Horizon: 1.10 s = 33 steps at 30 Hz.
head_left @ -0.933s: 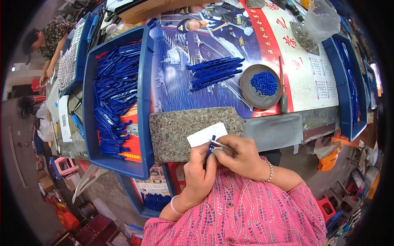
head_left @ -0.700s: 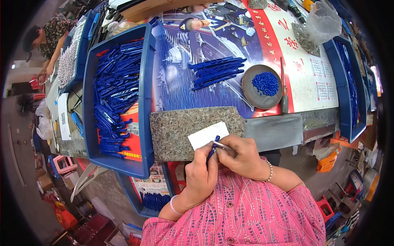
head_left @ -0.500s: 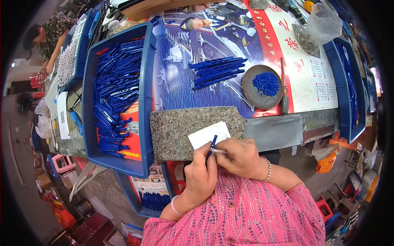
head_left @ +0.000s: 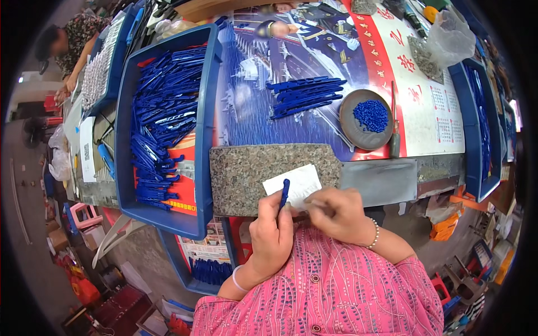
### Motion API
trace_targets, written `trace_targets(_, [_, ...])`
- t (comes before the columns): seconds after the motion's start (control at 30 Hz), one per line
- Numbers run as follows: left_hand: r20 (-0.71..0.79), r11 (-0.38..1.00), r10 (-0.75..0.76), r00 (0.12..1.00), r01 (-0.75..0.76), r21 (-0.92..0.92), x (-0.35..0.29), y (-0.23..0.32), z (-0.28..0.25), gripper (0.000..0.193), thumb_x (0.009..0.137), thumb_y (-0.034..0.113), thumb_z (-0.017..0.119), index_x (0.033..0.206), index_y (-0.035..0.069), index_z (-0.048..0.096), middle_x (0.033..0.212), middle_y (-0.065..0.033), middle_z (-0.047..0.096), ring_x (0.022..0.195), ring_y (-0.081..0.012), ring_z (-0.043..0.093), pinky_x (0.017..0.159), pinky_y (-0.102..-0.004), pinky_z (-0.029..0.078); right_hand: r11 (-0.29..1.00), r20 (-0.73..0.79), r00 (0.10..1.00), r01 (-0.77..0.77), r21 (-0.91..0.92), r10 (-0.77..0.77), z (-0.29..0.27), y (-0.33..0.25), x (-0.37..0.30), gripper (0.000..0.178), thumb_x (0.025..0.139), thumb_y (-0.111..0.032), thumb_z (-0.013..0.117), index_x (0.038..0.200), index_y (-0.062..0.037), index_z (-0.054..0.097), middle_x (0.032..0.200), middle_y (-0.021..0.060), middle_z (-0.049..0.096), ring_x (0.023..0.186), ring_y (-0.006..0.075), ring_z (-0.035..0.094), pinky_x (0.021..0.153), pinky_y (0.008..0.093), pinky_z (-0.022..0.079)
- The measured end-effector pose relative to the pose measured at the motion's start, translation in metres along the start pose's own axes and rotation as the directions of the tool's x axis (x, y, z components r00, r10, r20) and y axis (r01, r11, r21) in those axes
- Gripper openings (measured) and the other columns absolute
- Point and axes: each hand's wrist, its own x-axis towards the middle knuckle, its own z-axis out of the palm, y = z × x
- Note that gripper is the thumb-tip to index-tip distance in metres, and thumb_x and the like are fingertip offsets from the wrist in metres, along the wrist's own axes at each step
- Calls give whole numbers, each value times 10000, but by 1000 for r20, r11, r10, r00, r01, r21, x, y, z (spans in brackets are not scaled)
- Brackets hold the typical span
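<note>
My left hand (head_left: 270, 232) pinches a slim dark-blue plastic piece (head_left: 285, 192), which stands upright between thumb and fingers. Beside it on the right, my right hand (head_left: 341, 215) is closed, its fingertips pressed together. Something pale and blurred shows at those fingertips, too unclear to name. Both hands are at the front edge of a speckled stone block (head_left: 241, 179). On the block lies a white sheet of paper (head_left: 297, 178), partly behind my fingers. Farther back, several similar blue pieces (head_left: 305, 96) lie in a row on a printed poster.
A blue tray (head_left: 208, 112) heaped with blue pieces stands at left, another tray (head_left: 177, 266) below it, a third (head_left: 476, 187) at far right. A round dish (head_left: 348, 127) holds small blue beads (head_left: 372, 115), beside a screwdriver (head_left: 395, 143). Another person (head_left: 78, 47) sits at upper left.
My right hand has moved right, away from the blue piece it was touching. My left hand keeps the piece, now turned more upright. The whole view has shifted slightly.
</note>
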Motion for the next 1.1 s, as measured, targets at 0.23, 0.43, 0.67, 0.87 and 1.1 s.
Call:
trace_targets(0.23, [53, 986, -69, 996, 76, -146, 0, -1, -2, 175, 935, 28, 453, 1089, -54, 453, 775, -86, 642, 525, -42, 513, 485, -186, 416, 972, 119, 966, -234, 30, 229, -4, -11, 2, 233, 835, -79, 583, 1055, -15, 541, 774, 132, 626, 592, 273, 622, 529, 349, 488])
trace_targets(0.43, [319, 629, -297, 900, 436, -644, 6, 5, -10, 176, 951, 56, 420, 1101, -26, 465, 763, -110, 608, 457, -78, 488, 437, -188, 388, 975, 165, 964, -191, -113, 208, -8, -13, 1, 206, 853, -119, 559, 1047, -48, 561, 833, 135, 629, 634, 310, 627, 536, 399, 498])
trace_targets(0.67, [381, 558, -322, 867, 499, -663, 7, 2, -14, 195, 950, 74, 416, 1113, -20, 467, 747, -112, 604, 452, -89, 490, 429, -186, 370, 965, 145, 971, -158, -210, 191, -9, -15, 0, 217, 819, -116, 596, 1028, -60, 597, 782, 109, 617, 607, 276, 627, 508, 385, 491])
trace_targets(0.87, [358, 582, -306, 882, 471, -663, 5, 1, -12, 183, 950, 66, 418, 1106, -16, 467, 747, -113, 604, 453, -89, 492, 430, -187, 376, 959, 151, 971, -143, -244, 184, -10, -16, -2, 229, 812, -122, 605, 1033, -64, 602, 759, 96, 605, 590, 258, 625, 493, 379, 483])
trace_targets(1.1, [365, 623, -302, 881, 472, -623, 4, 0, -10, 175, 954, 65, 423, 1108, -11, 454, 754, -112, 608, 464, -83, 496, 437, -184, 388, 965, 153, 971, -149, -218, 184, -8, -16, -2, 226, 793, -48, 607, 1019, -33, 599, 768, 107, 606, 616, 258, 621, 505, 360, 482])
